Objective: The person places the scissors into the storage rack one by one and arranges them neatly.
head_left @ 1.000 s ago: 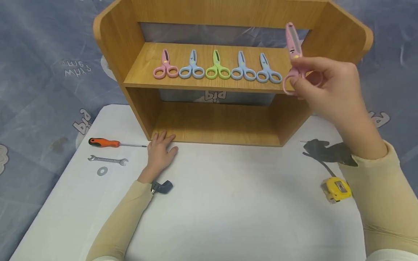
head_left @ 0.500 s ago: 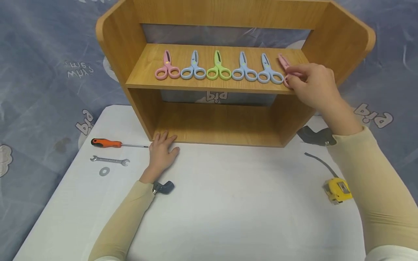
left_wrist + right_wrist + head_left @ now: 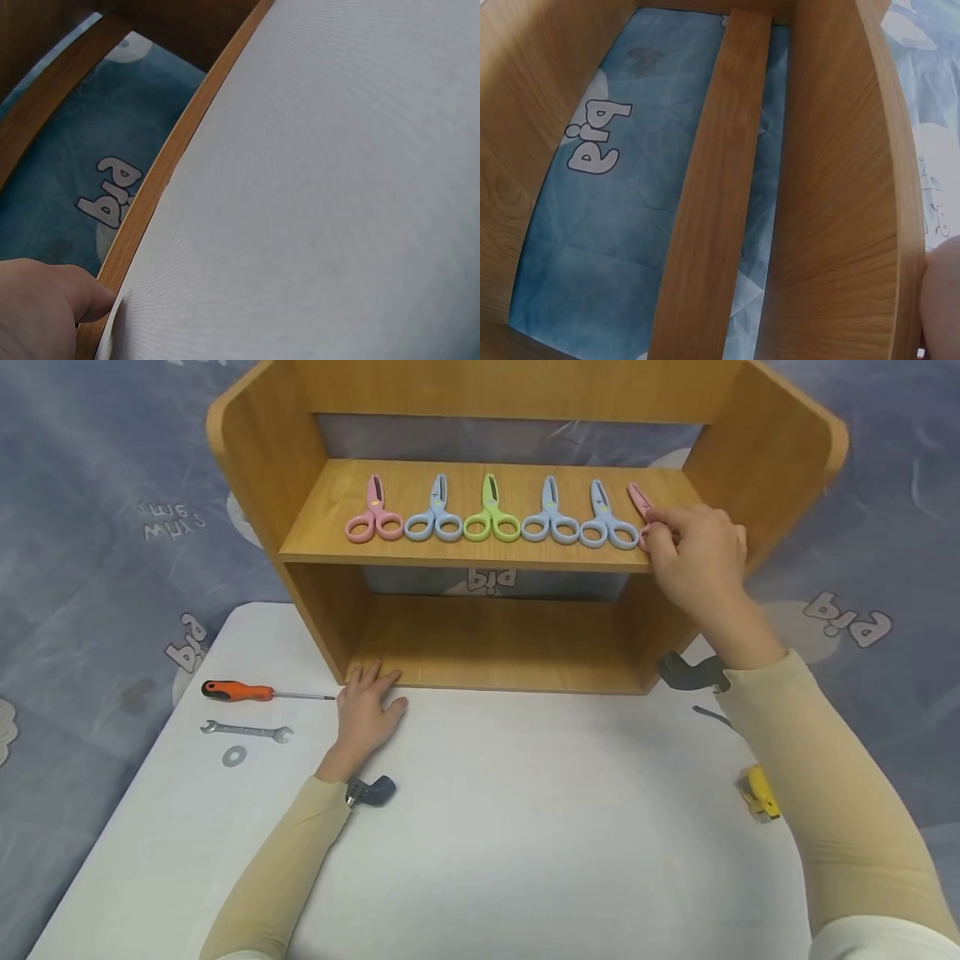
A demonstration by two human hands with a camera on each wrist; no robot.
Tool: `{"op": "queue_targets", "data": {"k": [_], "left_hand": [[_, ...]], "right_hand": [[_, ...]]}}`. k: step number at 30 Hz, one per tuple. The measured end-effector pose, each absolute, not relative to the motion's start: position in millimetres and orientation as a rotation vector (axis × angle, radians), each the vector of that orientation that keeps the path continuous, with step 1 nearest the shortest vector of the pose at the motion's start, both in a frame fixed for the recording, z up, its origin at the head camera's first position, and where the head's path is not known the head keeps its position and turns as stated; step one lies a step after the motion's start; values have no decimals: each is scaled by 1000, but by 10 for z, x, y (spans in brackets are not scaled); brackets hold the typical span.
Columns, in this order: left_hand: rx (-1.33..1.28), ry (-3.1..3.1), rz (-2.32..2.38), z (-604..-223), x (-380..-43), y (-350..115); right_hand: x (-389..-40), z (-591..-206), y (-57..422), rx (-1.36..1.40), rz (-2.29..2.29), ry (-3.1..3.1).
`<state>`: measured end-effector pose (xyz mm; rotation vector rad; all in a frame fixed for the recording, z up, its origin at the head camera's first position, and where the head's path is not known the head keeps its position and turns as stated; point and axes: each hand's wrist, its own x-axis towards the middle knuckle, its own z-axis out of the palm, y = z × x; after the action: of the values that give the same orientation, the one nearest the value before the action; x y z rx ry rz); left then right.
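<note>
In the head view, the right hand (image 3: 693, 556) sits at the upper right of the frame, its grip curled over the handles of a pink pair of plastic scissors (image 3: 640, 502) that lies at the right end of the upper board of a brown wooden shelf unit (image 3: 480, 553); only the pink blade tip shows past the fingers. To its left on the same board lie a blue pair of scissors (image 3: 606, 520), another blue pair (image 3: 550, 517), a green pair (image 3: 491, 514), a third blue pair (image 3: 434, 515) and a second pink pair (image 3: 373, 515), all in a row with tips pointing away. The left hand (image 3: 365, 710) lies flat with a released grip on the white counter (image 3: 525, 827), fingertips touching the shelf unit's bottom front edge. At the left of the frame lie an orange-handled screwdriver (image 3: 258, 692), a steel spanner (image 3: 246, 730) and a metal washer (image 3: 234, 756); a yellow tape measure (image 3: 759, 793) shows at the right, partly behind the sleeve. In the left wrist view, a fingertip (image 3: 52, 304) at the lower left touches the wooden edge (image 3: 165, 169) beside the counter. In the right wrist view, wooden boards (image 3: 720, 187) fill the frame and only a sliver of the hand shows at the lower right.
</note>
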<state>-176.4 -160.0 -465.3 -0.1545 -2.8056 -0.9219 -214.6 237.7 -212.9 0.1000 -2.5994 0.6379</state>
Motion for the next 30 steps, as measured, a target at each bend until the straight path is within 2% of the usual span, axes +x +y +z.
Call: {"op": "queue_targets", "data": {"k": [18, 30], "left_hand": [[-107, -2794, -955, -4672, -1667, -1754], [-153, -2792, -953, -4714, -1717, -1717]], "right_hand": [[-2234, -2254, 2214, 134, 631, -2455], [-2185, -2304, 2291, 130, 634, -2399]]}}
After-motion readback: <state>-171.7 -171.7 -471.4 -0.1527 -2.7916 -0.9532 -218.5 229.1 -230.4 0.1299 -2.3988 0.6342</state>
